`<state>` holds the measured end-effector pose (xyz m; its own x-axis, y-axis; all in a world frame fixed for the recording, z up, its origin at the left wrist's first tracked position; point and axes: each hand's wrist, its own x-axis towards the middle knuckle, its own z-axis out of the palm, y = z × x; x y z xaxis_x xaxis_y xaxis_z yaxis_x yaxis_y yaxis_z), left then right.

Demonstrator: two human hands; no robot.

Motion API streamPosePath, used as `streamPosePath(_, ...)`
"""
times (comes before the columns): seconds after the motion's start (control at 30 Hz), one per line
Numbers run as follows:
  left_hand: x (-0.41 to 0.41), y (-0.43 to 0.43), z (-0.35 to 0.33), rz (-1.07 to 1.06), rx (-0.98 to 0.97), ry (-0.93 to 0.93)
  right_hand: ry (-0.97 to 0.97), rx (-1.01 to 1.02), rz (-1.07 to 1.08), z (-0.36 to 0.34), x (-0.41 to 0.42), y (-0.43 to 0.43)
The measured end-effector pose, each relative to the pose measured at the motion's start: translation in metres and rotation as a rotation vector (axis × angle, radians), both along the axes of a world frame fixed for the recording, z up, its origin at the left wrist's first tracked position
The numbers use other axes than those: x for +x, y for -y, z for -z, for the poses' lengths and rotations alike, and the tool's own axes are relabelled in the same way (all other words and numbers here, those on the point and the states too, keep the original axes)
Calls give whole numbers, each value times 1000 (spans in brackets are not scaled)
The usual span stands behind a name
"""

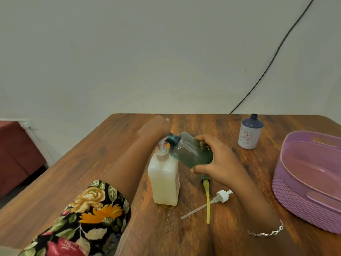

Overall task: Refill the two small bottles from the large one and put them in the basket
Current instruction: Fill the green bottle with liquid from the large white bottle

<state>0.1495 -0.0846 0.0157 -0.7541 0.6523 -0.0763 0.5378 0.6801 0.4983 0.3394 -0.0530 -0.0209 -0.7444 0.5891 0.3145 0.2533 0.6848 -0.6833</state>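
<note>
Tilted green bottle [191, 150] beside large bottle [164, 180]

Tilted green bottle [191, 151] — in right hand [219, 160].

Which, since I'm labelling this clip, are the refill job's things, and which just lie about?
Job: large pump bottle, green bottle, blue-topped bottle, purple basket, white pump, yellow-tubed pump.
Lying about: black cable, red furniture.

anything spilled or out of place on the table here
No spill shows. Two pump tops lie loose on the table: a white pump and a yellow-tubed pump, tubes crossing, near the right hand, which holds the teal bottle tilted. The blue-topped bottle stands uncapped.
</note>
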Motion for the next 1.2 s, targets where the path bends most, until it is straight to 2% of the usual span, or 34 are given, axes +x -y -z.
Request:
streamPosePath(0.33,-1,4,19,-40,71,-22,48,15,18,6,-3,0)
streamPosePath(0.47,1,5,6,37,18,-38,33,2,16,2,-1,0)
streamPosePath(0.53,2,6,-2,34,-40,5,19,3,8,0,0,0)
streamPosePath(0.63,1,4,-4,-4,-22,64,15,25,3,-1,0,-1)
streamPosePath(0.77,0,4,9,-19,74,0,42,36,20,3,-2,-2)
streamPosePath(0.93,1,6,17,-37,70,-46,51,27,23,8,-5,-3)
streamPosePath(1.2,7,5,-6,-7,71,86,21,25,8,-3,0,-2)
